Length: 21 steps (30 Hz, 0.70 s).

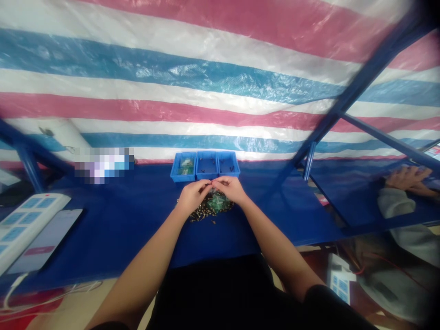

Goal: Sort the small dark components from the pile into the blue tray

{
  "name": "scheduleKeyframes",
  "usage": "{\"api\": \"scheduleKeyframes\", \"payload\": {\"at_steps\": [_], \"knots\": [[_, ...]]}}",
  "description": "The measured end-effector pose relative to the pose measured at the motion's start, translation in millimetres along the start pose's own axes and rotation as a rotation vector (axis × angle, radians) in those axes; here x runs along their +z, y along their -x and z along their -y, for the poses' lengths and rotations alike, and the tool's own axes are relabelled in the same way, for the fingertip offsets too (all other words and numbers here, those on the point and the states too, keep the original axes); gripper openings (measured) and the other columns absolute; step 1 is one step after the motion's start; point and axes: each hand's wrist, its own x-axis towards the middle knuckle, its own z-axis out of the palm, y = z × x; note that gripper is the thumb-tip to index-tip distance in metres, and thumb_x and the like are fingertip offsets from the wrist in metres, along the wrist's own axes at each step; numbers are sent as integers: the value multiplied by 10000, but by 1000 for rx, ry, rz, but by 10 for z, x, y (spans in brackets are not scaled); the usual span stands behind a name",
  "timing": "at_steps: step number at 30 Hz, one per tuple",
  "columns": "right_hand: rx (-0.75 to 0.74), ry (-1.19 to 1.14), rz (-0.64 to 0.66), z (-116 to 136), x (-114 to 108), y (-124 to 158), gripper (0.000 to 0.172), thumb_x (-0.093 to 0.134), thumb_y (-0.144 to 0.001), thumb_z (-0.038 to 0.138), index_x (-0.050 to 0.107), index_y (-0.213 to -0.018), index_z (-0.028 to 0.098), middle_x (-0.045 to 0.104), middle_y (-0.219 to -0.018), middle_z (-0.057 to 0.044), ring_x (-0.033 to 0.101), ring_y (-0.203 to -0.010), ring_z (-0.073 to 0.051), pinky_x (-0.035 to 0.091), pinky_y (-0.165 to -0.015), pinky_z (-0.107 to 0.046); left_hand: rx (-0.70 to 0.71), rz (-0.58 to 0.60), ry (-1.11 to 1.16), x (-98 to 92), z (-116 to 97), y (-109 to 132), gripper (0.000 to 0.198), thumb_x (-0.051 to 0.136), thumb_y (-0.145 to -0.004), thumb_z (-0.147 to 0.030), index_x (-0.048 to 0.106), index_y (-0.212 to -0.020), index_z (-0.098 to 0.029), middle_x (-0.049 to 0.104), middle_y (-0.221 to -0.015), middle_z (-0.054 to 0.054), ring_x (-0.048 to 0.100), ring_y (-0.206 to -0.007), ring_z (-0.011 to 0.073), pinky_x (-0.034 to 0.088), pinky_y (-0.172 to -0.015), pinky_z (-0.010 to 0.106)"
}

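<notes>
Head view: both bare hands meet over the blue table (288, 215), just on the near side of three small blue bins. Left hand (193, 198) and right hand (233, 189) have fingers curled in, fingertips brought together in a pinch and nearly touching each other — whatever may be between them is too small to make out, so can't tell if either one is grasping a part. Right under them lies a loose pile of small brassy and dark parts (197, 214), spread on the tabletop, with a clear greenish plastic bag (217, 202) on it, partly behind the right hand. Bins sit side by side in a row: left bin (182, 178) has greenish plastic packets in it, middle bin (207, 167) a few small dark bits near its far edge, right bin (229, 174) a few more small dark pieces. Far left of the table: white power strip (25, 222), with a phone (44, 245) beside it and a white cable (13, 286) at the phone's near end. Striped plastic sheet (192, 68) fills the background, blue metal frame (371, 68) at right — beyond it, another person's hands (407, 178) and grey sleeve (395, 202), well apart from this work.
</notes>
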Motion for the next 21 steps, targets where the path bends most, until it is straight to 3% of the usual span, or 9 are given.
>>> {"api": "scheduleKeyframes", "payload": {"at_steps": [4,11,21], "knots": [[3,47,-2,33,-6,12,339,690,-754,473,738,-844,150,706,-752,-46,622,-667,-139,505,-672,-265,-3,4,11,-4,-18,-1,256,530,-918,-418,678,-1020,-236,709,-782,-7,639,-675,122,473,-665,218],[16,31,-7,67,16,13,351,699,-745,470,735,-891,153,711,-771,-51,623,-663,-137,518,-672,-270,16,29,4,4,3,3,284,462,-950,-408,680,-1007,-237,729,-948,19,669,-813,159,484,-747,243],[40,-69,11,86,32,26,393,754,-684,436,735,-957,154,725,-815,-55,656,-694,-148,544,-711,-298,-12,57,-20,-11,20,1,299,415,-970,-400,664,-1007,-239,713,-852,7,647,-732,142,455,-669,226]]}}
